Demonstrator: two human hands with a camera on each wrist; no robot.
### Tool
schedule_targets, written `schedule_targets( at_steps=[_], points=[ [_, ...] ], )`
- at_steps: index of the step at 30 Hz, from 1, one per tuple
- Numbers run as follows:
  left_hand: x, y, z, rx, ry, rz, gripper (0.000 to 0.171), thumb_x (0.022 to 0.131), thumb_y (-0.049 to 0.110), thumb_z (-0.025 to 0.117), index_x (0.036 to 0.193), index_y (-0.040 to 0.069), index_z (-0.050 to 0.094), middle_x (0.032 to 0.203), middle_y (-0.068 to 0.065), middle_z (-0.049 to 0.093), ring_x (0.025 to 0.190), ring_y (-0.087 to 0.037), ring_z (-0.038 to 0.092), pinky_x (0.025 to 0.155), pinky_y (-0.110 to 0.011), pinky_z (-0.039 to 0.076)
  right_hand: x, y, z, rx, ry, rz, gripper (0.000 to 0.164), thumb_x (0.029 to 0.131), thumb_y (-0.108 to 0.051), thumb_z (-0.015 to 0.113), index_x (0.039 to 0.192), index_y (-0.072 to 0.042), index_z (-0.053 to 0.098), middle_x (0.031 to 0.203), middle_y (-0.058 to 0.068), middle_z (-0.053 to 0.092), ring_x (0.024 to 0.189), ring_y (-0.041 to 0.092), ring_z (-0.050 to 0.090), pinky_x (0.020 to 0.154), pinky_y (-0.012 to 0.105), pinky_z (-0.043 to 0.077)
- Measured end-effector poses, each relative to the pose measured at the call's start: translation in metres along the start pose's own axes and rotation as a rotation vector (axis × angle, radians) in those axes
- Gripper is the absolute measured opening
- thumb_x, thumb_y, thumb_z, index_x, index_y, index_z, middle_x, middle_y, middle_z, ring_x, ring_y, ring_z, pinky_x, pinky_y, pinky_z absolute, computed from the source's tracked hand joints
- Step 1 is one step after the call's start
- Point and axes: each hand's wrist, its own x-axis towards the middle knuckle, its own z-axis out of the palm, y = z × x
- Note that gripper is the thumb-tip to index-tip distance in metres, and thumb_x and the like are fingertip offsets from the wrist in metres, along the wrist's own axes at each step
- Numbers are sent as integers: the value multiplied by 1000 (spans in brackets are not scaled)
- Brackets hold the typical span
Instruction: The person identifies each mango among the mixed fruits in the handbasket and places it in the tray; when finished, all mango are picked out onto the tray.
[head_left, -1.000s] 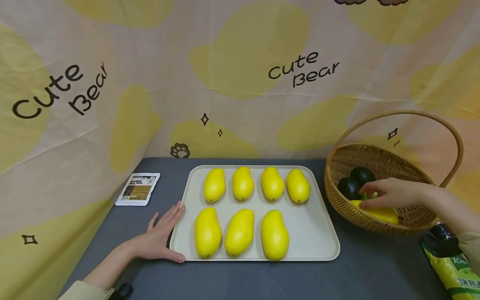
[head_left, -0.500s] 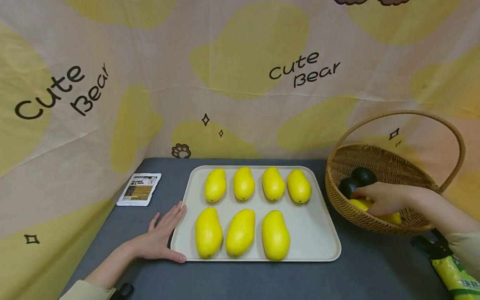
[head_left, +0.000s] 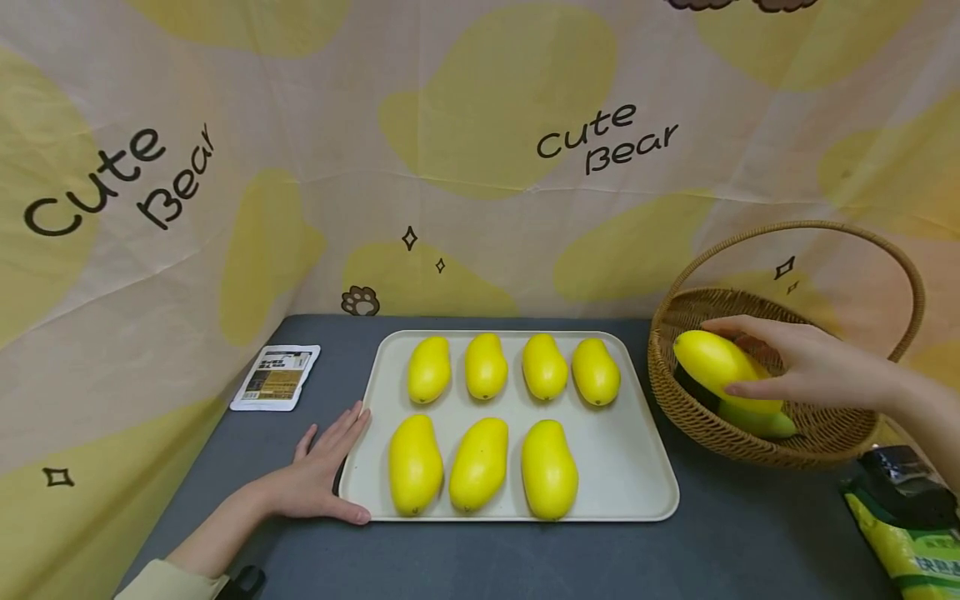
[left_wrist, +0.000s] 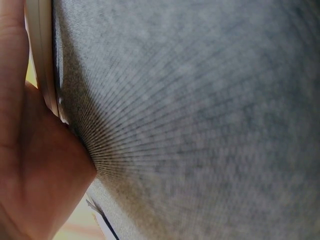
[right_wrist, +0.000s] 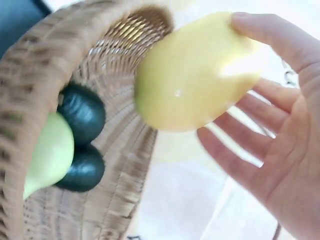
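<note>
In the head view my right hand (head_left: 817, 367) holds a yellow mango (head_left: 712, 360) over the wicker basket (head_left: 686, 412), thumb on one side and fingers on the other. The right wrist view has this mango (right_wrist: 190, 75) above the basket's rim, pinched near one end. Inside the basket lie two dark green avocados (right_wrist: 82, 112) and a pale green fruit (head_left: 759, 420). My left hand (head_left: 318, 479) rests with spread fingers along the left edge of a cream tray (head_left: 622, 467). On that tray, mangoes (head_left: 550, 471) lie in two rows: several behind, three in front.
A flat white packet (head_left: 276, 378) lies at the table's back left. Right of the tray, the basket's tall arched handle (head_left: 810, 225) rises over it. A green and yellow bag (head_left: 911, 542) is at the right front. Printed cloth (head_left: 480, 167) hangs behind the table.
My right hand reached down into the basket, took hold of the yellow mango and has raised it, uncovering the pale green fruit beneath. The left hand and tray stay as they were.
</note>
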Motion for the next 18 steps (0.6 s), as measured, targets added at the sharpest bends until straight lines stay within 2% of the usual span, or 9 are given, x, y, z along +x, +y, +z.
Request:
schedule_targets(
  at_steps=[6, 10, 12, 15, 17, 18],
  points=[
    [0, 0, 0, 8, 4, 2, 125, 70, 61, 77, 156, 7, 5, 162, -18, -3, 145, -44, 0, 100, -69, -11, 1, -31, 8, 29, 183, -178, 87, 67, -11, 90, 142, -20, 48, 126, -13, 55, 103, -1, 55, 84, 10, 42],
    [-1, 0, -1, 4, 3, 4, 124, 70, 61, 77, 156, 6, 6, 162, -18, -3, 145, -44, 0, 100, -69, -11, 2, -50, 17, 42, 222, -292, 92, 64, -4, 89, 144, -16, 45, 134, -9, 52, 111, 1, 53, 90, 8, 38],
    [-1, 0, -1, 5, 3, 3, 124, 71, 61, 77, 156, 6, 6, 162, -18, -3, 145, -44, 0, 100, -70, -11, 4, -58, 25, 77, 248, -368, 79, 75, -18, 85, 144, -11, 46, 136, -3, 52, 117, 4, 51, 95, 10, 36],
    [-1, 0, -1, 6, 3, 3, 124, 71, 61, 77, 156, 6, 6, 162, -19, -3, 145, -44, 1, 100, -70, -11, 6, -66, 41, 94, 298, -491, 65, 90, -38, 69, 141, -3, 48, 137, 6, 53, 125, 12, 48, 103, 15, 33],
    [-1, 0, -1, 8, 4, 3, 124, 70, 61, 77, 156, 5, 6, 162, -19, -2, 145, -44, 1, 100, -70, -11, 7, -70, 54, 88, 339, -564, 61, 97, -45, 53, 138, 0, 50, 137, 11, 54, 128, 17, 46, 106, 18, 31],
    [-1, 0, -1, 8, 6, 4, 124, 70, 61, 77, 156, 5, 7, 162, -19, -2, 145, -44, 1, 100, -70, -11, 7, -72, 60, 77, 348, -583, 60, 98, -44, 52, 137, 1, 50, 137, 11, 54, 129, 19, 46, 107, 19, 30]
  ],
)
